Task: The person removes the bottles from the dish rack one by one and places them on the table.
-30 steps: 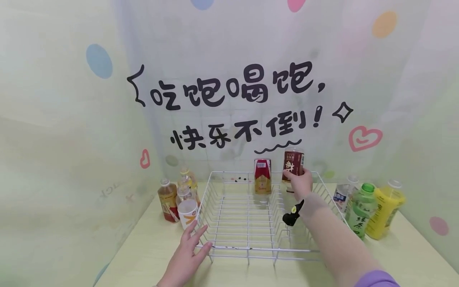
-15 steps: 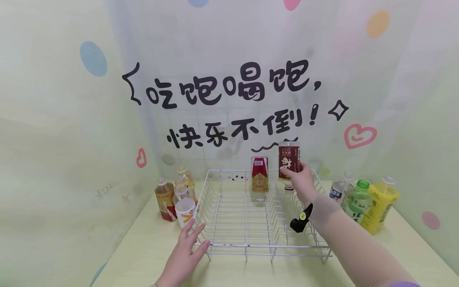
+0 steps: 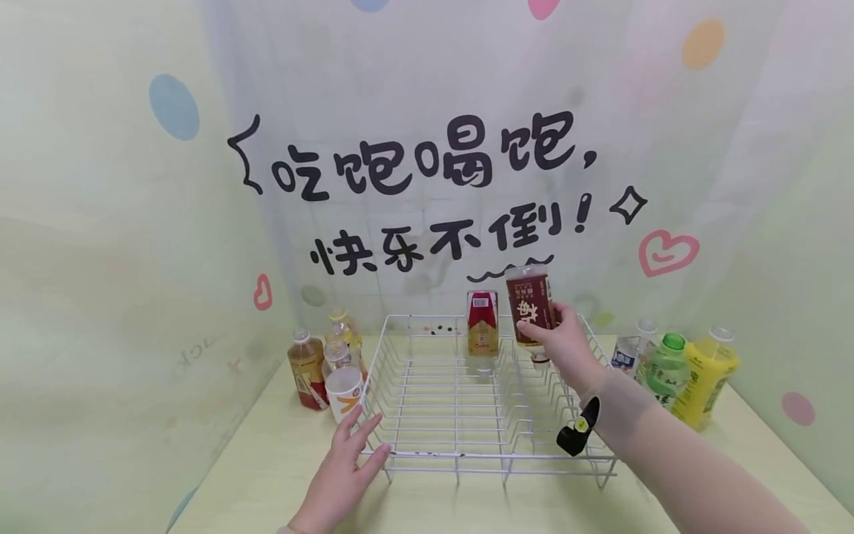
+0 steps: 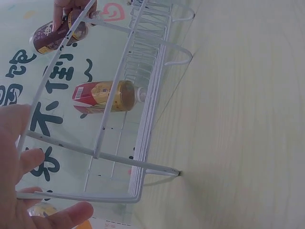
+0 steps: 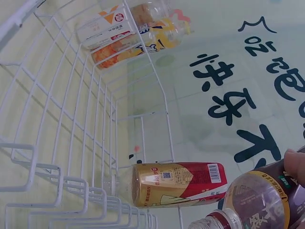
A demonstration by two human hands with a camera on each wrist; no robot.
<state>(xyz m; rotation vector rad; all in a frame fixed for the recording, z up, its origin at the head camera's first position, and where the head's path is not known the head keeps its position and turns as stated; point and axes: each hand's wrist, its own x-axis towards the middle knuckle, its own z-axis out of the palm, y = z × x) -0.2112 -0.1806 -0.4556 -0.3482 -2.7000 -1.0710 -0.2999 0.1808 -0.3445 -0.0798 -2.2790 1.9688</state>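
Observation:
My right hand (image 3: 572,347) grips a maroon-labelled drink bottle (image 3: 530,308) upside down, its neck pointing down over the back right of a white wire rack (image 3: 460,458). The bottle is slightly tilted; in the right wrist view its neck (image 5: 217,220) shows near the lower edge. A red-and-gold bottle (image 3: 482,324) stands inverted at the rack's back, just left of the held one. With fingers spread, my left hand (image 3: 342,475) rests at the rack's front left corner, close to a white cup-like container (image 3: 345,393). Its fingertips (image 4: 78,213) touch or lie by the wires.
Left of the rack stand an amber bottle (image 3: 309,374) and a yellow-capped bottle (image 3: 347,330). On the right are a clear bottle (image 3: 627,354), a green bottle (image 3: 667,371) and a yellow bottle (image 3: 707,382). A printed curtain (image 3: 427,163) hangs behind the table (image 3: 247,460).
My right hand has lifted the maroon-labelled bottle a little, then moved it left towards the red-and-gold one, and it now tilts. The left hand stays at the rack corner.

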